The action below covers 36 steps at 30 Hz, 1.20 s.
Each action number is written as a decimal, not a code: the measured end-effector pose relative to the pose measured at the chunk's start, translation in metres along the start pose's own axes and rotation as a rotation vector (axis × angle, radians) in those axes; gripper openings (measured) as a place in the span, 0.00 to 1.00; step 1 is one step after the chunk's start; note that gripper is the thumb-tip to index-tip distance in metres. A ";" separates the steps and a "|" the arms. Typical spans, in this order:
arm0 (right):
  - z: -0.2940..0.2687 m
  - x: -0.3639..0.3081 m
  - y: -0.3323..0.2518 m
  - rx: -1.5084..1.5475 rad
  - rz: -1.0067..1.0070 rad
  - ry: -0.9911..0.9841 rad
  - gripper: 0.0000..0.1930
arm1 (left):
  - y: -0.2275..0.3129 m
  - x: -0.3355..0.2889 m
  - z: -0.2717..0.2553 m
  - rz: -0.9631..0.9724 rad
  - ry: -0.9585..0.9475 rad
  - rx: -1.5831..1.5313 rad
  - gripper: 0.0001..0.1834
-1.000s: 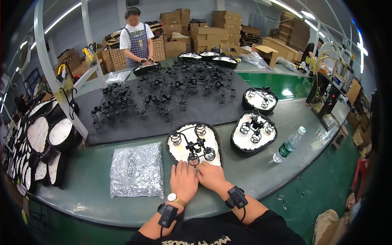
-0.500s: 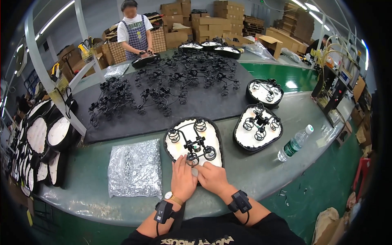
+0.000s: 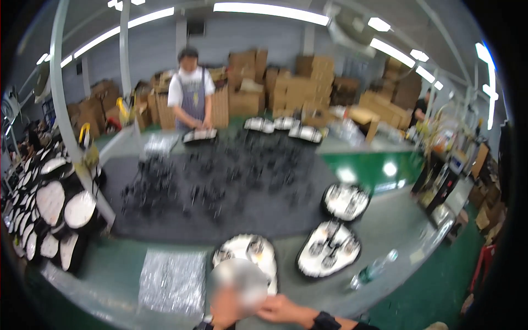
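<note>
An upturned seat cushion (image 3: 265, 254) with a black rim, white underside and coil-spring frame lies on the bench in front of me. At its near edge is my left hand (image 3: 224, 307), its fingers hidden by a round, pale blurred patch. My right hand (image 3: 283, 309) comes in from the right at the same edge; its fingers are curled, and their tips run into the blurred patch. Whatever they hold is hidden. Two more such parts lie to the right: a nearer cushion (image 3: 329, 250) and a farther cushion (image 3: 346, 202), both with spring frames on them.
A clear plastic bag (image 3: 172, 281) lies left of my hands, a water bottle (image 3: 374, 269) to the right. Black spring frames cover the dark mat (image 3: 165, 230). Cushions are stacked at a post (image 3: 88, 165). A person (image 3: 191, 96) works across the bench at another cushion (image 3: 199, 135).
My view has tilted upward, so the bench and both hands sit lower in the picture, which is blurred. Both hands stay at the cushion's near edge.
</note>
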State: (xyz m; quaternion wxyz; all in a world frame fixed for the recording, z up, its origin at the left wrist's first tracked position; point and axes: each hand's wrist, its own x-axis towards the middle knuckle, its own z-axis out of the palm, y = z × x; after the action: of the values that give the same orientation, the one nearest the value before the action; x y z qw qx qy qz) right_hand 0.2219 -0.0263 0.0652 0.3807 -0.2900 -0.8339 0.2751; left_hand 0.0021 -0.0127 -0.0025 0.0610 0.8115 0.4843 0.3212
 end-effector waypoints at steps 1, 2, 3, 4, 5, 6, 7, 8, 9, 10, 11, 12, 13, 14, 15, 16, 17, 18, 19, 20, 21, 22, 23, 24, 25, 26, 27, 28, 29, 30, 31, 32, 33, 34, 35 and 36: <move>-0.031 0.015 -0.029 0.002 0.011 0.000 0.05 | -0.011 -0.011 0.008 0.025 -0.017 0.083 0.26; -0.059 0.029 -0.048 0.007 0.033 0.009 0.05 | 0.000 -0.017 0.009 -0.056 -0.021 0.042 0.22; -0.092 0.041 -0.053 -0.099 -0.011 0.011 0.05 | 0.003 -0.019 0.004 -0.063 -0.067 0.037 0.23; -0.129 0.051 -0.062 -0.199 -0.052 0.012 0.09 | 0.002 -0.020 -0.001 -0.074 -0.117 0.035 0.24; -0.166 0.069 -0.086 -0.275 -0.067 0.118 0.09 | 0.001 -0.021 -0.003 -0.054 -0.103 0.028 0.24; -0.208 0.087 -0.098 -0.344 -0.047 0.149 0.10 | 0.000 -0.024 -0.002 -0.042 -0.095 0.024 0.23; -0.243 0.108 -0.126 -0.377 0.046 0.234 0.11 | -0.002 -0.025 0.004 -0.049 -0.085 0.004 0.23; -0.280 0.133 -0.149 -0.508 -0.064 0.342 0.12 | -0.005 -0.027 0.011 -0.061 -0.080 -0.015 0.23; -0.316 0.153 -0.171 -0.605 -0.013 0.364 0.13 | -0.012 -0.027 0.017 -0.060 -0.084 -0.034 0.22; -0.349 0.175 -0.185 -0.627 0.019 0.380 0.13 | -0.021 -0.028 0.023 -0.007 -0.095 -0.040 0.22; -0.374 0.196 -0.203 -0.612 -0.015 0.481 0.13 | -0.028 -0.029 0.029 0.013 -0.113 -0.029 0.23; -0.403 0.211 -0.219 -0.427 0.080 0.552 0.13 | -0.035 -0.019 0.033 0.051 -0.134 -0.020 0.24; -0.428 0.239 -0.230 -0.420 0.101 0.595 0.14 | -0.046 -0.006 0.038 0.049 -0.133 -0.019 0.24; -0.457 0.257 -0.244 -0.547 0.037 0.634 0.14 | -0.050 0.008 0.036 0.063 -0.128 -0.032 0.24; -0.477 0.275 -0.259 -0.661 -0.008 0.679 0.15 | -0.054 0.018 0.033 0.066 -0.121 -0.040 0.24; -0.487 0.299 -0.276 -0.725 0.018 0.722 0.16 | -0.056 0.024 0.030 0.051 -0.111 -0.044 0.24; -0.498 0.324 -0.287 -0.775 -0.041 0.763 0.17 | -0.059 0.029 0.028 0.038 -0.100 -0.050 0.24; -0.501 0.345 -0.302 -0.801 -0.012 0.818 0.18 | -0.063 0.034 0.025 0.030 -0.090 -0.059 0.24; -0.531 0.366 -0.297 -0.967 -0.129 0.884 0.18 | -0.068 0.042 0.024 0.038 -0.084 -0.069 0.24; -0.538 0.392 -0.299 -0.960 -0.140 0.879 0.18 | -0.073 0.046 0.022 0.019 -0.072 -0.075 0.24; -0.541 0.413 -0.305 -1.025 -0.149 0.944 0.18 | -0.078 0.056 0.020 0.016 -0.063 -0.085 0.24; -0.542 0.434 -0.309 -1.081 -0.161 1.000 0.18 | -0.080 0.062 0.019 0.001 -0.051 -0.095 0.24; -0.545 0.449 -0.313 -1.081 -0.169 0.998 0.18 | -0.083 0.068 0.018 -0.011 -0.040 -0.105 0.24; -0.546 0.463 -0.316 -1.197 -0.145 1.060 0.19 | -0.083 0.070 0.019 -0.029 -0.031 -0.119 0.24; -0.547 0.475 -0.320 -1.316 -0.120 1.122 0.20 | -0.082 0.073 0.020 -0.044 -0.022 -0.134 0.24; -0.549 0.482 -0.324 -1.318 -0.126 1.116 0.20 | -0.082 0.077 0.022 -0.058 -0.014 -0.149 0.24; -0.546 0.491 -0.326 -1.340 -0.036 1.150 0.21 | -0.082 0.076 0.023 -0.083 -0.007 -0.162 0.24; -0.543 0.499 -0.326 -1.361 0.055 1.183 0.21 | -0.082 0.074 0.024 -0.106 0.001 -0.174 0.24; -0.546 0.503 -0.324 -1.379 0.069 1.190 0.23 | -0.081 0.073 0.026 -0.130 0.009 -0.186 0.24; -0.550 0.505 -0.324 -1.396 0.024 1.179 0.24 | -0.081 0.073 0.027 -0.150 0.019 -0.198 0.25; -0.551 0.506 -0.320 -1.406 -0.018 1.167 0.23 | -0.080 0.073 0.028 -0.171 0.029 -0.209 0.25; -0.553 0.508 -0.317 -1.415 -0.061 1.156 0.22 | -0.080 0.073 0.030 -0.190 0.040 -0.220 0.25; -0.566 0.509 -0.316 -1.423 -0.064 1.160 0.22 | -0.078 0.079 0.034 -0.193 0.047 -0.235 0.25; -0.583 0.511 -0.313 -1.321 -0.067 1.171 0.21 | -0.077 0.085 0.036 -0.184 0.042 -0.255 0.25; -0.600 0.509 -0.311 -1.220 -0.070 1.183 0.21 | -0.077 0.092 0.039 -0.173 0.035 -0.275 0.25; -0.595 0.513 -0.310 -1.213 -0.071 1.177 0.21 | -0.076 0.092 0.040 -0.193 0.041 -0.282 0.25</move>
State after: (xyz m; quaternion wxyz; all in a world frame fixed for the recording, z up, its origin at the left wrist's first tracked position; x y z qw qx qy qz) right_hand 0.3315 0.2599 0.8519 0.5398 -0.5136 -0.5115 -0.4280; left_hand -0.0019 0.1111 -0.0223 0.1949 0.7381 0.5111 0.3949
